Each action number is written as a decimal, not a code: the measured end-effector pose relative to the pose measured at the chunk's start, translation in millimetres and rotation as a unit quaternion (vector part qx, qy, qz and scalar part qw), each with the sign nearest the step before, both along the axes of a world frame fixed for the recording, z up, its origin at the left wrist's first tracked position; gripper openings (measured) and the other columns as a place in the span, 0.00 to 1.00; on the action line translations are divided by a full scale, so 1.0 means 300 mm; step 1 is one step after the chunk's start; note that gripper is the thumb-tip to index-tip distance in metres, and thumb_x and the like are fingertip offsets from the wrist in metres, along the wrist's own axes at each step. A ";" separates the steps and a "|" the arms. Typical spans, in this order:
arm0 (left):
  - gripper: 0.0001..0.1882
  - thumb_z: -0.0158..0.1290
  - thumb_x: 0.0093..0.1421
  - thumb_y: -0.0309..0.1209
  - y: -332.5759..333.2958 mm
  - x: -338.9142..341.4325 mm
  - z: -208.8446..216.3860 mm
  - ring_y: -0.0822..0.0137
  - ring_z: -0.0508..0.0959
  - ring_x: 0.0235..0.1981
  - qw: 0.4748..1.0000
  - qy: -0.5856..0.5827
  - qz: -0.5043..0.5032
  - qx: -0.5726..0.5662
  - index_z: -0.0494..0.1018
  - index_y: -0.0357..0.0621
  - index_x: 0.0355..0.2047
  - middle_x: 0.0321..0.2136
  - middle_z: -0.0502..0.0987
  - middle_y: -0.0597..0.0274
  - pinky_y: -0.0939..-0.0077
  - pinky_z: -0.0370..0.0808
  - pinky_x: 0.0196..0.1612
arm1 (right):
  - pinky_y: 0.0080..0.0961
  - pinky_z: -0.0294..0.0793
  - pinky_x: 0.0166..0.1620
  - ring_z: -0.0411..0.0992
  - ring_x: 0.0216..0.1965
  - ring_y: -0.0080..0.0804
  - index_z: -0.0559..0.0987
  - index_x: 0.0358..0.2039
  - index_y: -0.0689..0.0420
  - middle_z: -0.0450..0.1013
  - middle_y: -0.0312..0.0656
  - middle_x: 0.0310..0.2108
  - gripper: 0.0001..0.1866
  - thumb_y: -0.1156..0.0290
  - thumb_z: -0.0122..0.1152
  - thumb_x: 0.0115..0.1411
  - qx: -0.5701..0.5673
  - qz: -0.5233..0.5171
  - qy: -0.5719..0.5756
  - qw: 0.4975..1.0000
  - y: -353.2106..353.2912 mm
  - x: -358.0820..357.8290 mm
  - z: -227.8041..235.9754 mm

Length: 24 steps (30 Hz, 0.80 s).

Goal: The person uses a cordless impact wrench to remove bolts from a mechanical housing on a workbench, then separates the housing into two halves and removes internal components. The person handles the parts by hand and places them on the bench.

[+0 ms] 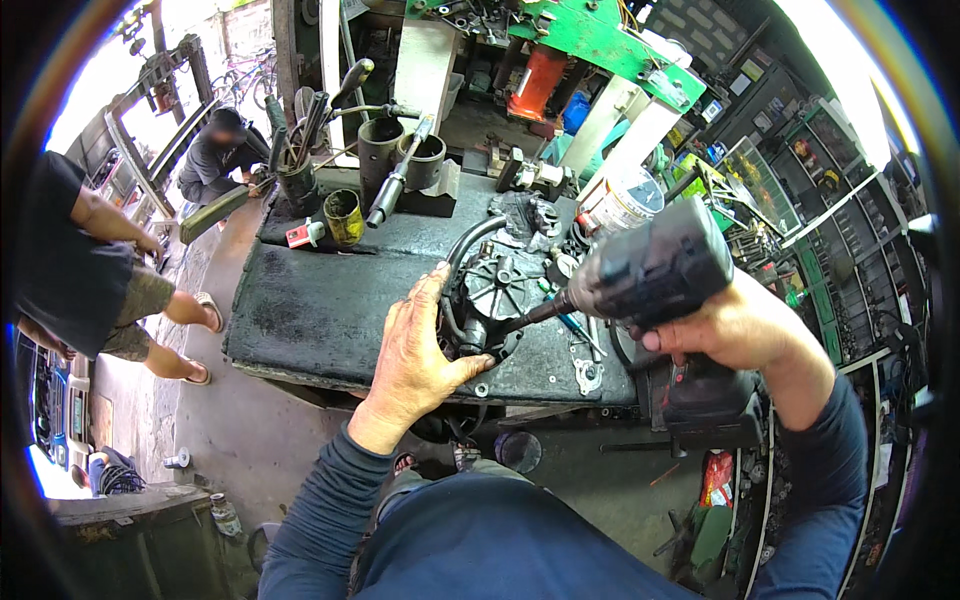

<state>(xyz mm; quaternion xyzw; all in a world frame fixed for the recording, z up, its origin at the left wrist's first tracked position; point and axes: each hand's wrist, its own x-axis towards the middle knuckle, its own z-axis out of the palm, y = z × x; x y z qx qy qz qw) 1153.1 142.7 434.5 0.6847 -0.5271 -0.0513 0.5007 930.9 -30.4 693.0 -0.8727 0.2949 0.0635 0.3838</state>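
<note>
A black cordless impact wrench point(660, 262) is gripped in my right hand point(725, 335), and a finger lies near its trigger. Its long dark socket point(540, 313) points left and meets the lower part of a round, ribbed metal housing point(500, 288). My left hand point(412, 345) braces the housing from the left, thumb along its near edge and fingers up its side. A thick black hose point(462, 250) curves over that side, next to my fingertips. Whether the socket sits on a bolt is hidden. Beside the housing lies a blue-handled tool point(582, 332).
A flat metal gasket-like plate point(588, 375) lies on the dark workbench point(300, 315). Tool-filled metal cups point(298, 188), a yellow can point(343, 217) and a white bucket point(630, 200) stand farther back. Two people are at the left, one standing point(75, 250), one crouching point(215, 160).
</note>
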 end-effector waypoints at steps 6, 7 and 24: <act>0.66 0.81 0.38 0.37 -0.001 -0.001 0.007 0.45 0.70 0.66 1.000 -0.002 0.005 0.005 0.56 0.37 0.75 0.68 0.69 0.45 0.55 0.66 0.71 | 0.29 0.77 0.33 0.74 0.25 0.23 0.83 0.53 0.55 0.80 0.36 0.30 0.20 0.73 0.75 0.60 -0.004 0.062 0.041 0.997 0.049 0.149 0.069; 0.66 0.82 0.38 0.37 -0.002 -0.001 0.009 0.45 0.70 0.66 1.000 -0.001 0.006 0.003 0.57 0.37 0.75 0.68 0.69 0.45 0.55 0.66 0.71 | 0.29 0.78 0.34 0.75 0.25 0.24 0.83 0.54 0.55 0.80 0.36 0.31 0.21 0.73 0.75 0.60 -0.028 0.101 0.031 0.994 0.051 0.173 0.071; 0.66 0.82 0.35 0.36 -0.002 0.013 0.040 0.42 0.70 0.65 0.999 -0.020 0.008 0.039 0.59 0.35 0.73 0.70 0.68 0.44 0.54 0.66 0.71 | 0.37 0.73 0.64 0.77 0.59 0.41 0.80 0.61 0.54 0.80 0.47 0.56 0.34 0.76 0.76 0.50 -0.136 0.219 0.069 0.964 -0.065 0.210 0.092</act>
